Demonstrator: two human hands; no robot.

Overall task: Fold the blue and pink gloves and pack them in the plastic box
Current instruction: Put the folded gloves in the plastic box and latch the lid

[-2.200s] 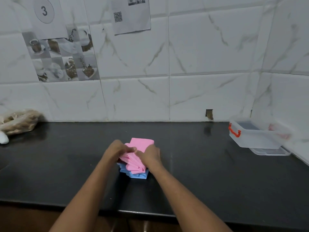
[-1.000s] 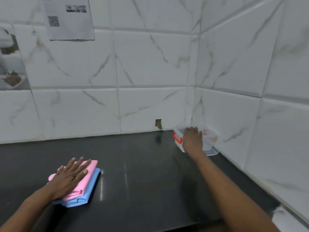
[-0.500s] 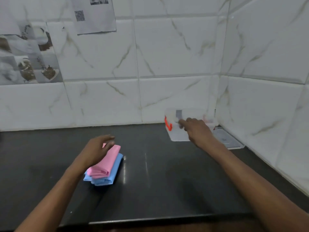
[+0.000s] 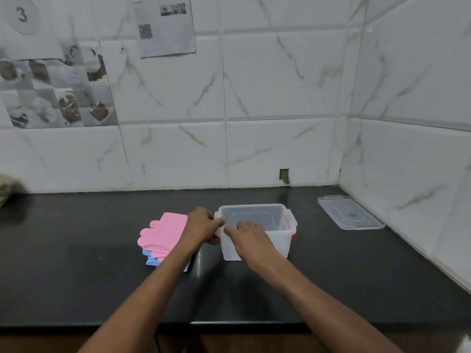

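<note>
A clear plastic box [image 4: 276, 244] with red latches stands open and empty on the black counter, just right of the folded gloves. The pink gloves [image 4: 163, 233] lie stacked on the blue gloves [image 4: 153, 261], whose edge shows underneath. My left hand [image 4: 201, 226] grips the box's left rim and latch. My right hand [image 4: 248, 236] rests on the box's near rim with the fingers curled over its edge. My left forearm covers part of the glove stack.
The box's clear lid [image 4: 350, 212] lies flat at the back right near the tiled corner wall. A brownish bag [image 4: 3, 187] sits at the far left edge. The counter's front edge [image 4: 229, 323] runs below my arms.
The box has come from the back right corner to the middle, beside the gloves; its lid stayed behind. My left hand left the gloves and took the box's left rim.
</note>
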